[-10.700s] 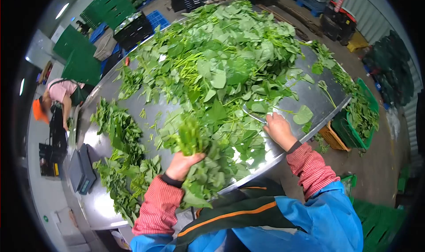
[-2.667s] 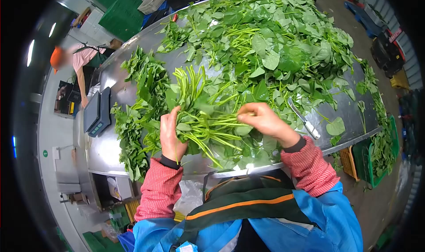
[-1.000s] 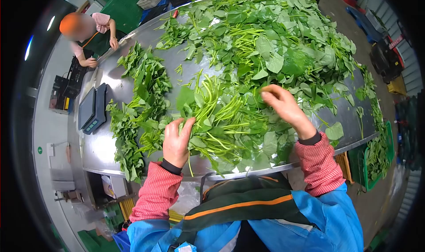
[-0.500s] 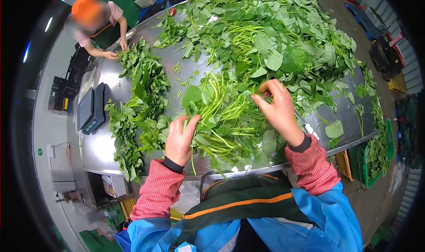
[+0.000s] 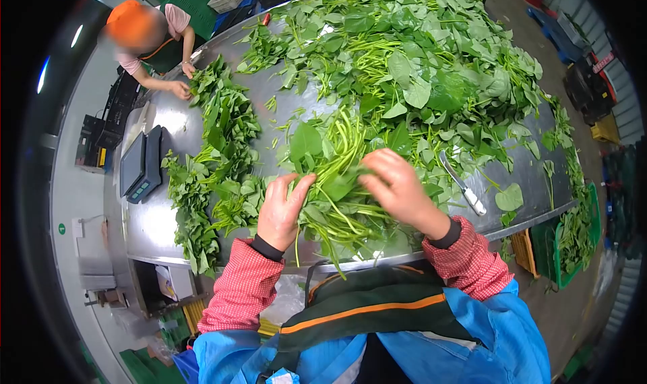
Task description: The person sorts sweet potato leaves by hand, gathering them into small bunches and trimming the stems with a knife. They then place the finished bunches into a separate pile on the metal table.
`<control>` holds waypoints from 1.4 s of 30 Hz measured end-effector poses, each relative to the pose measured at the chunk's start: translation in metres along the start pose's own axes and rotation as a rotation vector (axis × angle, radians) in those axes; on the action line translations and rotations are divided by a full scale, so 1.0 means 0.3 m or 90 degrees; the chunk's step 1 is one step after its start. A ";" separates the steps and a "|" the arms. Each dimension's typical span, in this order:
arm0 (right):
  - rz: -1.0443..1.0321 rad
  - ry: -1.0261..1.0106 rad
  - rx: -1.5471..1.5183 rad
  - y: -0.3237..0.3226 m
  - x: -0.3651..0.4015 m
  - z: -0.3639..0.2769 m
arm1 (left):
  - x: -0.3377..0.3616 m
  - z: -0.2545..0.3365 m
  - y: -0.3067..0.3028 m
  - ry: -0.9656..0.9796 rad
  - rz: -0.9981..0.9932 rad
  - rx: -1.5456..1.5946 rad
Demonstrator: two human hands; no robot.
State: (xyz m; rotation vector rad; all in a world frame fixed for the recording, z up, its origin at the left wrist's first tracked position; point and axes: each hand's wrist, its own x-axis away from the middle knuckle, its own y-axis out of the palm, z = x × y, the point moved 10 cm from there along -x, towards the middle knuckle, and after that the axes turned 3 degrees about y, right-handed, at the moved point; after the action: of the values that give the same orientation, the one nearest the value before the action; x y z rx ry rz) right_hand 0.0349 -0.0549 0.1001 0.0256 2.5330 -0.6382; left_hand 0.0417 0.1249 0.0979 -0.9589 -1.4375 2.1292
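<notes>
Leafy green stems lie in a loose bunch [image 5: 344, 144] at the near edge of the metal table [image 5: 155, 232]. My left hand [image 5: 282, 209] is closed around the left side of this bunch, thumb and fingers pressed on the stems. On the right side, my right hand [image 5: 397, 185] has its fingers bent in against the leaves; its fingertips are partly hidden among them. A curved knife with a white handle [image 5: 474, 202] rests on the table to the right of my right hand. Behind the bunch spreads a large heap of greens [image 5: 431, 67].
A row of greens [image 5: 219, 148] runs along the left side, beside a scale [image 5: 141, 165]. Another person [image 5: 138, 30] in an orange cap touches the row's far end. A green crate [image 5: 563, 249] with greens stands below the table's right edge.
My right hand has moved left and down onto the bunch, and more of the knife shows. The stems between my hands have shifted. The other person's hand has moved slightly along the row.
</notes>
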 end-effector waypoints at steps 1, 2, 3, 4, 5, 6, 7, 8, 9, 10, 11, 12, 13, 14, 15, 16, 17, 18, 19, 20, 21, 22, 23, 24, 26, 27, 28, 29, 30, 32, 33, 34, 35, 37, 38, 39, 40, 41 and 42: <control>0.060 0.108 -0.190 -0.046 0.002 0.049 | 0.011 -0.009 0.002 -0.008 0.000 -0.006; 0.121 0.218 -0.380 -0.074 0.012 0.097 | 0.023 -0.021 0.005 -0.015 0.000 -0.012; 0.184 0.327 -0.569 -0.076 0.040 0.154 | 0.028 -0.030 0.006 -0.021 0.000 -0.017; 0.150 0.347 -0.649 -0.073 0.054 0.179 | 0.026 -0.021 0.003 -0.007 0.007 -0.008; 0.115 0.366 -0.729 -0.087 0.077 0.220 | 0.024 -0.012 -0.002 0.008 0.014 0.002; 0.078 0.384 -0.810 -0.100 0.095 0.250 | 0.025 -0.004 -0.011 0.021 0.021 0.011; 0.102 0.360 -0.871 -0.145 0.094 0.265 | 0.024 0.000 -0.017 0.024 0.015 -0.006; 0.121 0.337 -0.932 -0.190 0.087 0.276 | 0.022 0.005 -0.025 0.023 0.009 -0.024; 0.150 0.308 -0.994 -0.250 0.085 0.293 | 0.017 0.007 -0.030 0.031 0.001 -0.042; 0.122 0.424 -0.703 -0.338 0.127 0.372 | 0.047 -0.031 -0.021 0.019 0.002 -0.068; 0.097 0.513 -0.405 -0.428 0.159 0.442 | 0.041 -0.033 -0.020 0.036 -0.010 -0.087; -0.058 0.408 -0.025 -0.363 0.104 0.420 | 0.046 -0.027 -0.012 0.048 -0.026 -0.102; -0.054 0.186 0.449 -0.336 0.078 0.279 | 0.051 -0.017 0.000 0.062 -0.044 -0.116; -0.045 0.123 0.472 -0.307 0.061 0.211 | 0.038 0.003 0.000 0.094 -0.043 -0.146; -0.036 0.058 0.496 -0.271 0.011 0.109 | 0.018 0.013 0.003 0.099 -0.045 -0.140; -0.030 0.061 0.408 -0.225 -0.014 0.064 | 0.005 0.031 0.008 0.102 -0.052 -0.132; -0.022 0.066 0.321 -0.180 -0.033 0.025 | -0.008 0.052 0.012 0.107 -0.059 -0.124; -0.081 0.108 0.342 -0.111 -0.036 0.021 | -0.026 0.072 0.014 0.115 -0.067 -0.135; -0.140 0.149 0.363 -0.054 -0.034 0.029 | -0.043 0.086 0.013 0.126 -0.061 -0.133; -0.167 0.143 0.397 -0.003 -0.032 0.039 | -0.054 0.099 0.012 0.135 -0.056 -0.131; -0.195 0.137 0.430 0.048 -0.018 0.071 | -0.062 0.110 0.011 0.142 -0.051 -0.129; -0.198 0.154 0.365 0.082 -0.001 0.115 | -0.068 0.118 0.008 0.142 -0.044 -0.123; -0.176 0.123 0.248 0.097 0.006 0.120 | -0.070 0.112 0.006 0.136 -0.046 -0.118; -0.155 0.089 0.130 0.093 0.004 0.108 | -0.068 0.103 0.005 0.128 -0.047 -0.113; -0.109 0.188 -0.052 0.032 0.034 0.170 | -0.048 0.077 0.005 0.105 -0.056 -0.105; -0.004 0.255 -0.076 -0.029 0.058 0.257 | -0.031 0.058 0.004 0.091 -0.059 -0.103; 0.034 0.343 -0.164 -0.093 0.069 0.312 | -0.019 0.039 0.002 0.079 -0.060 -0.101; 0.082 0.508 -0.291 -0.137 0.119 0.408 | -0.008 0.022 -0.009 0.071 -0.047 -0.101; 0.099 0.483 -0.411 -0.182 0.125 0.445 | 0.006 0.008 -0.021 0.064 -0.034 -0.101; 0.061 0.495 -0.387 -0.244 0.141 0.501 | 0.029 -0.019 -0.042 0.054 0.000 -0.093; 0.007 0.533 -0.242 -0.255 0.157 0.519 | 0.031 -0.024 -0.050 0.046 0.003 -0.083; -0.079 0.428 0.033 -0.240 0.145 0.507 | 0.033 -0.023 -0.058 0.039 0.004 -0.072; -0.156 0.310 0.304 -0.210 0.139 0.488 | 0.025 -0.024 -0.064 0.037 0.005 -0.061; -0.160 0.334 0.156 -0.163 0.077 0.407 | 0.011 -0.012 -0.061 0.075 0.031 -0.042; -0.174 0.361 -0.012 -0.108 0.050 0.373 | 0.007 -0.003 -0.057 0.090 0.043 -0.036; -0.211 0.411 -0.036 -0.046 0.049 0.366 | 0.003 0.008 -0.057 0.105 0.053 -0.028; -0.326 0.441 -0.108 0.046 0.051 0.327 | -0.009 0.021 -0.050 0.107 0.039 -0.024; -0.392 0.407 -0.122 0.125 0.067 0.302 | -0.019 0.031 -0.046 0.111 0.031 -0.023; -0.429 0.381 -0.211 0.164 0.075 0.251 | -0.029 0.038 -0.044 0.114 0.024 -0.023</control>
State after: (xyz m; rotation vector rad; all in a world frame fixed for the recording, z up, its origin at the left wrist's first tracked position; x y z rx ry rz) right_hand 0.0590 -0.0472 0.0109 -0.9118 3.2049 -0.4813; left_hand 0.0387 0.1172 0.1156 -1.1670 -1.3836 1.9927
